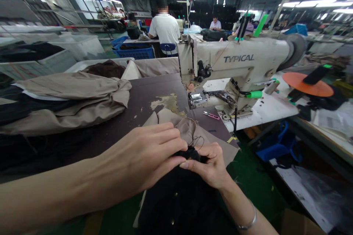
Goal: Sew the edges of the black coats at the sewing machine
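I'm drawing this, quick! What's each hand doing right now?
Left hand: closed, pinching the black cloth.
Right hand: closed, pinching the same black cloth.

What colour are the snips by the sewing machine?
The snips are pink with silvery tips, in the head view.

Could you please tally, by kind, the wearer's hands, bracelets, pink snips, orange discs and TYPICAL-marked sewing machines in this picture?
Hands: 2 (left hand and right hand, both on the black cloth)
Bracelet: 1
Pink snips: 1
Orange disc: 1
Sewing machine: 1
Total: 6
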{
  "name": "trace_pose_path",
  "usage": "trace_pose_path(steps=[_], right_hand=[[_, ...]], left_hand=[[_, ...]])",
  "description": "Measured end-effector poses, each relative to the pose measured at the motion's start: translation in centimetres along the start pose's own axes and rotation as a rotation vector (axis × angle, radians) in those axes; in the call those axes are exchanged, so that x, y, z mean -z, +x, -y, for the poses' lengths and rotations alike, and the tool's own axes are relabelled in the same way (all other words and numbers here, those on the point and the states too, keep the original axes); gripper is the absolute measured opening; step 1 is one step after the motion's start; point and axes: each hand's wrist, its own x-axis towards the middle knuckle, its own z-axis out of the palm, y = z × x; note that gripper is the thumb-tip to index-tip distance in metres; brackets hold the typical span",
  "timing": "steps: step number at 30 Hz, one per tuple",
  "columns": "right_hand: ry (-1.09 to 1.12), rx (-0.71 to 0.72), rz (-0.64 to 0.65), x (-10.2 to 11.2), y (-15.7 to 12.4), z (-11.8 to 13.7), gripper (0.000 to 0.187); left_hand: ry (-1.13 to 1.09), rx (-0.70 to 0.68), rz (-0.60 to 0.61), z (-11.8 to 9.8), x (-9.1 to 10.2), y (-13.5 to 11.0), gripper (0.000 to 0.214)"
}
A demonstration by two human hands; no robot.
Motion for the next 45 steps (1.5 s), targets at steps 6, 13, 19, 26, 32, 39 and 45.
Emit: trace_pose_path(steps=[6, 13, 19, 26, 32, 39, 45], right_hand=[[-0.065, -0.052, -0.015, -0.2, 0.0, -0.1, 0.04], [-0.08, -0.069, -0.029, -0.2, 0.0, 0.0, 0.037], [0.025, -0.111, -0.063, -0.1, 0.1, -0.3, 0.029], [0.071, -0.133, -0.091, -0.5, 0.2, -0.3, 0.025], [0.101, -0.163, -0.017, -0.5, 0.2, 0.0, 0.026], [0.171, -0.183, 0.013, -0.9, 0.4, -0.2, 0.026], [0.188, -0.175, -0.034, -0.9, 0.3, -0.5, 0.023]], left_hand=[[0.158, 0.0, -0.006, -0.3, -0.8, 0.3, 0.015], [0.001, 0.089, 0.1, 0.1, -1.3, 0.6, 0.017], [0.079, 0.022, 0.119, -0.1, -1.8, -0.2, 0.013], [0.089, 0.048, 0.099, 0.2, -3.9, -1.3, 0.019], [-0.07, 0.086, 0.199, 0.6, -1.5, 0.7, 0.023], [-0.045, 0.019, 0.421, 1.1, 0.8, 2.5, 0.018], [-0.035, 0.094, 0.379, 1.0, 0.2, 2.5, 0.015]])
